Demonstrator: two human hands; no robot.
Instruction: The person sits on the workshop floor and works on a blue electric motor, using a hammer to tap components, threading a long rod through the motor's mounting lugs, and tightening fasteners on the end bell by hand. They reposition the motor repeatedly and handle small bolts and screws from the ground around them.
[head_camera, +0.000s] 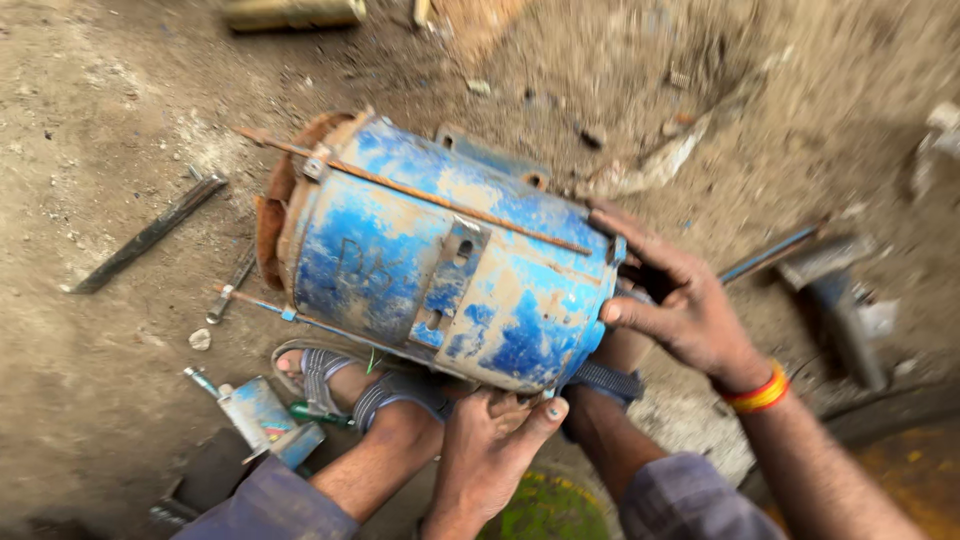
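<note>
Lying sideways, blue motor housing (440, 265) between hands.

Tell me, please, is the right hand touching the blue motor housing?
Touching. The head view shows the right hand wrapped over the end rim of the blue motor housing, thumb pressed against its edge.

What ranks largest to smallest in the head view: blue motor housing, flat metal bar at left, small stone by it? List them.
1. Blue motor housing
2. Flat metal bar
3. Small stone
</note>
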